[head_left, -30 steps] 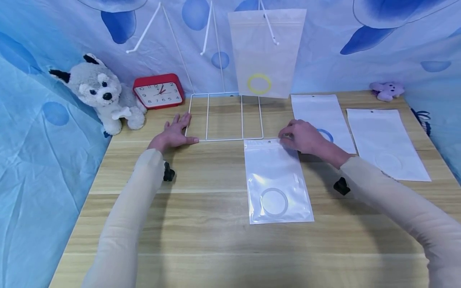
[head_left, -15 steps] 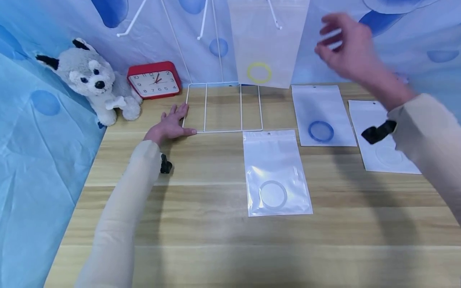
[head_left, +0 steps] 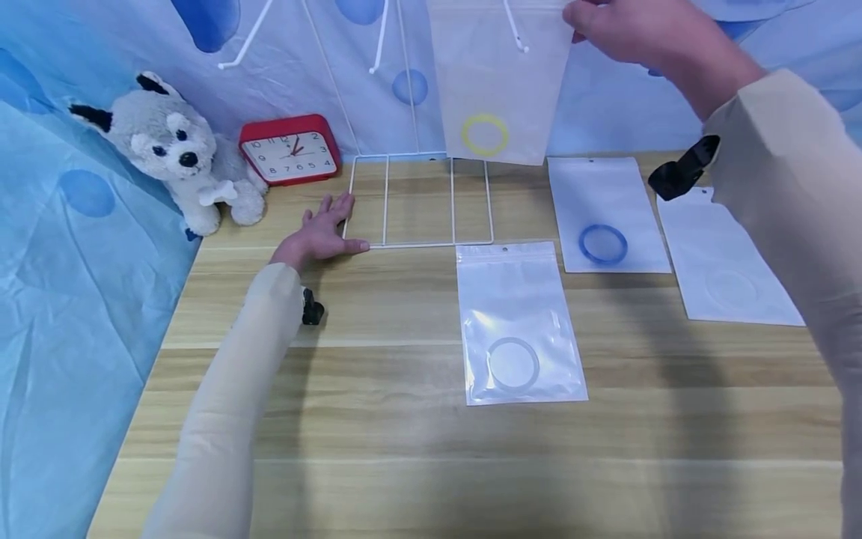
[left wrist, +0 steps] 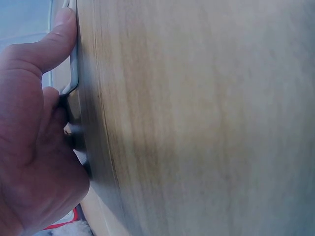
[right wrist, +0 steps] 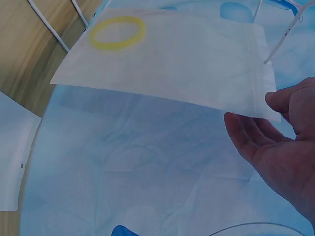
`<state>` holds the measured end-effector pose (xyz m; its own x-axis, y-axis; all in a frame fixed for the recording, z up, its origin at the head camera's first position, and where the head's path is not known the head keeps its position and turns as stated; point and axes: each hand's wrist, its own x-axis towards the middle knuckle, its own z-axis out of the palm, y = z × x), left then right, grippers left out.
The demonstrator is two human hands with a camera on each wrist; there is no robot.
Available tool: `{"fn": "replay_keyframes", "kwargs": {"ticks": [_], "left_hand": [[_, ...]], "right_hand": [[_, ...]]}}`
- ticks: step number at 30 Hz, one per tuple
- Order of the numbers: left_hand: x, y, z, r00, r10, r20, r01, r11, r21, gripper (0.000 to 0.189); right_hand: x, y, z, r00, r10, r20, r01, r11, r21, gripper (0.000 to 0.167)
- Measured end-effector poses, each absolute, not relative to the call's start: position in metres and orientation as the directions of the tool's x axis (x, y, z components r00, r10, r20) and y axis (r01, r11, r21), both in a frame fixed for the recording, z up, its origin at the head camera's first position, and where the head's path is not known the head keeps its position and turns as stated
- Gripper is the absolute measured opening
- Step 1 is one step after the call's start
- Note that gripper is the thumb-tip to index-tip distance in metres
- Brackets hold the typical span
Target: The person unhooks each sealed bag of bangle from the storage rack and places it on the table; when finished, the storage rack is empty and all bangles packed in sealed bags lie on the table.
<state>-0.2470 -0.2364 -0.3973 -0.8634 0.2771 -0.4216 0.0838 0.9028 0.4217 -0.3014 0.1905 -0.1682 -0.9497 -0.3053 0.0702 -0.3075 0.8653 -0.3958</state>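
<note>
A white zip bag (head_left: 501,82) with a yellow ring (head_left: 484,135) inside hangs from a hook (head_left: 515,26) of the white wire display rack (head_left: 439,245). My right hand (head_left: 646,30) is at the bag's upper right corner, thumb over the front and fingers behind it, as the right wrist view shows. At the rack's left front corner, my left hand (head_left: 319,233) rests with fingers spread, its thumb (left wrist: 61,29) along the base wire. Closest to me, another zip bag (head_left: 518,314) with a pale ring lies flat, its top by the rack's front right corner.
Two more flat bags lie to the right, one with a blue ring (head_left: 602,244), the other (head_left: 730,254) partly under my right arm. Left of the rack stand a red clock (head_left: 289,150) and a plush husky (head_left: 175,150). Two bare hooks (head_left: 380,37) stick out beside the hung bag.
My right hand has left the flat bag in front, risen over the right side and moved in to the hanging bag's upper corner. The left hand stays on the rack base.
</note>
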Motion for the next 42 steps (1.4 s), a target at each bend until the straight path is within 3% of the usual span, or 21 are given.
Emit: {"fn": "replay_keyframes", "kwargs": {"ticks": [16,32,42], "left_hand": [[-0.244,-0.235,-0.404,-0.866,0.275,-0.418,0.078,0.899,0.43,0.103],[-0.247,-0.23,-0.405,-0.863,0.281,-0.419,0.085,0.9,0.427,0.104],[-0.25,-0.229,-0.406,-0.864,0.281,-0.418,0.088,0.901,0.425,0.104]], "right_hand": [[-0.31,0.175,-0.172,-0.912,-0.366,0.187,-0.404,0.881,-0.246,0.053],[-0.306,0.179,-0.173,-0.936,-0.31,0.166,-0.347,0.89,-0.296,0.051],[-0.301,0.183,-0.176,-0.907,-0.363,0.213,-0.413,0.865,-0.287,0.047]]}}
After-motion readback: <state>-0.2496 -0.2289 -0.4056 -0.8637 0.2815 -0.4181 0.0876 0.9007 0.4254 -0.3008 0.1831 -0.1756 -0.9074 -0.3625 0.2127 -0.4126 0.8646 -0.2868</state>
